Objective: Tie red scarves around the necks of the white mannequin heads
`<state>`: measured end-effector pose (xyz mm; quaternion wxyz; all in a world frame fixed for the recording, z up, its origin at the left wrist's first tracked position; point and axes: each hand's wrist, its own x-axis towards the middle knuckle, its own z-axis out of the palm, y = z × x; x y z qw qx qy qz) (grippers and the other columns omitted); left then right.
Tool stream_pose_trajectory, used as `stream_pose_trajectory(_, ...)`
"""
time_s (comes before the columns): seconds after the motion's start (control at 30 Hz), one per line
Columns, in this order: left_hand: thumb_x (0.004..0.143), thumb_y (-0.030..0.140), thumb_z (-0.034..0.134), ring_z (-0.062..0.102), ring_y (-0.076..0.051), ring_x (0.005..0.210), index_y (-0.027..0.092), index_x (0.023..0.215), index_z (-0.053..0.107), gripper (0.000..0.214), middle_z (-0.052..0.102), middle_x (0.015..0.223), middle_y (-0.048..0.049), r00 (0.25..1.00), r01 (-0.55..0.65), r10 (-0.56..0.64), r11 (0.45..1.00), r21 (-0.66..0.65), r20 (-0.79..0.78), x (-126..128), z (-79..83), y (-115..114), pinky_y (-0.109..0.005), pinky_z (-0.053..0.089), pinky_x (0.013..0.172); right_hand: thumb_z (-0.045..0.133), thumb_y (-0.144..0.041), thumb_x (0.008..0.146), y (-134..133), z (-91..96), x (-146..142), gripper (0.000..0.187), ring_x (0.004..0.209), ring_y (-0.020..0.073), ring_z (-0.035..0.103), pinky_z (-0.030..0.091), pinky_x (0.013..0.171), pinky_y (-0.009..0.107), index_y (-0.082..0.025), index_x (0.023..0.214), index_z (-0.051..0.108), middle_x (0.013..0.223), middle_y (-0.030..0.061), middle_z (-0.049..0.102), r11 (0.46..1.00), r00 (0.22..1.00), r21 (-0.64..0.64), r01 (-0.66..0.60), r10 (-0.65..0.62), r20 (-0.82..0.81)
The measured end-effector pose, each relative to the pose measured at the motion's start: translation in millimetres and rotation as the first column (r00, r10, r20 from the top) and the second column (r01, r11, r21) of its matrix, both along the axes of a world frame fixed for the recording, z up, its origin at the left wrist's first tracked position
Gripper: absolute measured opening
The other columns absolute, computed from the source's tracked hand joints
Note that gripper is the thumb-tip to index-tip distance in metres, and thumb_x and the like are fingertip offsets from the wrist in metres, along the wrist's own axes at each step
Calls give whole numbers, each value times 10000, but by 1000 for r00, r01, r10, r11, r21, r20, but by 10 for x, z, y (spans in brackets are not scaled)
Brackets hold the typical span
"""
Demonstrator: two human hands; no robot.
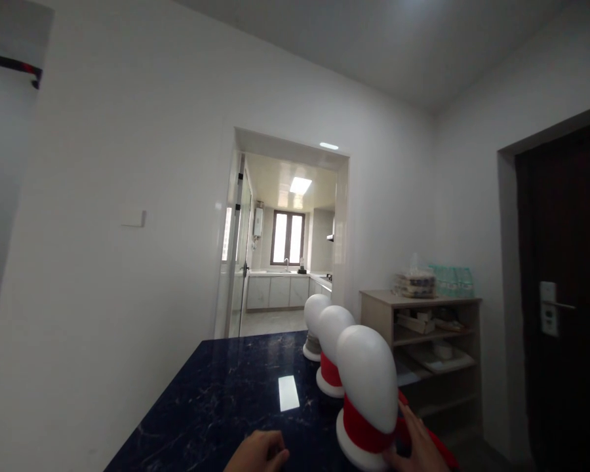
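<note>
Three white mannequin heads stand in a row along the right side of a dark blue marbled table (216,406). The nearest head (366,367) has a red fabric band (361,426) around its neck, and the middle head (335,331) wears red too. Grey fabric wraps the neck of the farthest head (317,311). My right hand (417,446) is beside the nearest neck, fingers stretched and thumb apart, against the red fabric that extends behind it. Over the table's near edge, my left hand (258,451) has its fingers curled in, with nothing visible in it.
Behind the heads stands a wooden shelf unit (378,298) with bottles (452,282) and a wrapped package (415,285) on top. A doorway beyond the table opens into a kitchen with cabinets (278,292). At the right is a dark door (565,367).
</note>
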<state>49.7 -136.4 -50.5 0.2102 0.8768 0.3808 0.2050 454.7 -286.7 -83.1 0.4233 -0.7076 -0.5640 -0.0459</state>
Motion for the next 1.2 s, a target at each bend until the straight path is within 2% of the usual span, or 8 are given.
stream_pose_trajectory(0.17, 887, 343, 624, 710, -208, 842, 268, 908, 757, 154, 787, 884, 8, 999, 21, -21, 1000, -11, 46, -14, 97, -115, -283, 461, 742, 809, -439, 587, 60, 250, -102, 803, 1359, 457, 627, 449, 1181, 585, -243, 1361, 715, 1413, 163, 730, 978, 965, -55, -202, 189, -180)
stream_pose_trajectory(0.27, 859, 340, 662, 710, -224, 861, 288, 1050, 752, 218, 776, 888, 7, 994, 25, -19, 998, -58, 105, 19, 91, -149, -300, 484, 771, 817, -418, 596, 130, 216, -110, 774, 1308, 438, 669, 509, 1129, 538, -218, 1338, 726, 1395, 160, 743, 960, 932, -4, -280, 271, -242)
stream_pose_trajectory(0.43, 714, 239, 792, 683, -277, 1147, 269, 1352, 696, 646, 755, 1201, -60, 934, 117, -64, 984, -132, 352, 156, 15, -190, -378, 511, 1057, 830, -513, 598, 290, -40, -192, 754, 1214, 450, 726, 581, 1038, 508, -187, 1273, 743, 1290, 188, 789, 989, 938, 44, -144, 150, -313)
stream_pose_trajectory(0.7, 631, 210, 895, 612, -356, 1361, 257, 1517, 595, 937, 686, 1450, -111, 705, 309, -73, 927, -212, 706, 306, -48, -170, -479, 432, 1228, 821, -549, 659, 628, 27, -1163, 744, 1293, 449, 685, 582, 1047, 524, -296, 1349, 703, 1341, 113, 780, 953, 886, 61, -296, 298, -356)
stream_pose_trajectory(0.83, 644, 383, 922, 603, -380, 1389, 187, 1532, 518, 995, 633, 1510, -195, 536, 165, 158, 944, -286, 830, 224, -17, 72, -469, 491, 1176, 789, -577, 737, 1089, 199, -1810, 706, 1333, 444, 654, 545, 1103, 536, -269, 1362, 680, 1366, 126, 761, 936, 862, 128, -328, 352, -365)
stream_pose_trajectory(0.93, 666, 473, 906, 574, -374, 1435, 140, 1521, 464, 1018, 571, 1560, -244, 449, -11, 245, 963, -268, 860, 21, 35, 283, -462, 441, 1226, 764, -554, 801, 1437, 339, -2219, 691, 1306, 418, 671, 533, 1117, 530, -227, 1397, 645, 1375, 142, 750, 874, 771, 181, -451, 483, -415)
stream_pose_trajectory(1.07, 641, 454, 907, 665, -356, 1325, 164, 1441, 509, 939, 677, 1441, -204, 425, -129, 288, 958, -257, 858, -246, 36, 493, -456, 488, 1176, 782, -344, 774, 1734, 421, -2471, 689, 1368, 371, 631, 464, 1196, 528, -249, 1440, 634, 1462, 111, 701, 771, 674, 204, -603, 629, -388)
stream_pose_trajectory(1.2, 596, 379, 892, 714, -360, 1242, 164, 1401, 563, 897, 760, 1320, -167, 459, -145, 368, 929, -341, 809, -279, -58, 611, -430, 549, 1096, 701, -192, 746, 1849, 245, -2411, 749, 1431, 306, 590, 397, 1261, 510, -260, 1486, 607, 1535, 87, 650, 734, 641, 203, -648, 669, -375)
